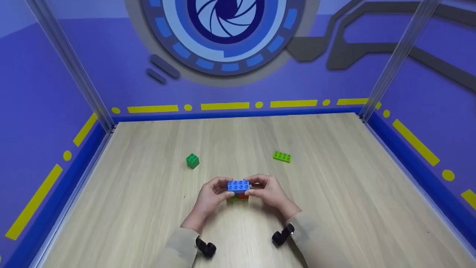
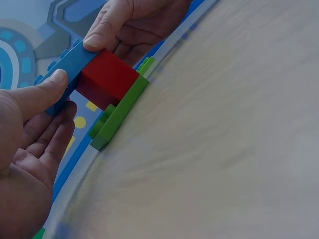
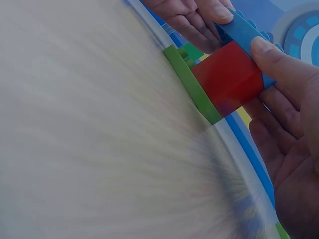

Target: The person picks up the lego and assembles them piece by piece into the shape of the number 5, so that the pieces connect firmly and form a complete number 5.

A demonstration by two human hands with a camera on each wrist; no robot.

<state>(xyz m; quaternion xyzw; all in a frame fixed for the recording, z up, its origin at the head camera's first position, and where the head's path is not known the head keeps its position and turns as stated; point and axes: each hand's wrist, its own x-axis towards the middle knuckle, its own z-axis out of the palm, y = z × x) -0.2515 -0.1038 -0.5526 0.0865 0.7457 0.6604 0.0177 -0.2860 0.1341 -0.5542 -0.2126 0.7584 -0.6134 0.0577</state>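
Both hands pinch a blue eight-stud toy brick (image 1: 238, 186) by its ends, thumbs on the near side. My left hand (image 1: 209, 197) has the left end, my right hand (image 1: 272, 191) the right end. Directly under the blue brick is a red brick (image 2: 109, 77), which stands on a flat green brick (image 2: 122, 113) lying on the table. Some green studs show beside the red brick (image 3: 229, 77). The blue brick lies against the red one's top; whether its studs are fully joined cannot be told.
Farther back on the wooden table (image 1: 148, 193) stand a dark green four-stud brick (image 1: 192, 160) at the left and a flat lime-green brick (image 1: 282, 156) at the right. Purple-blue panels (image 1: 238, 93) wall the table at the back and sides.
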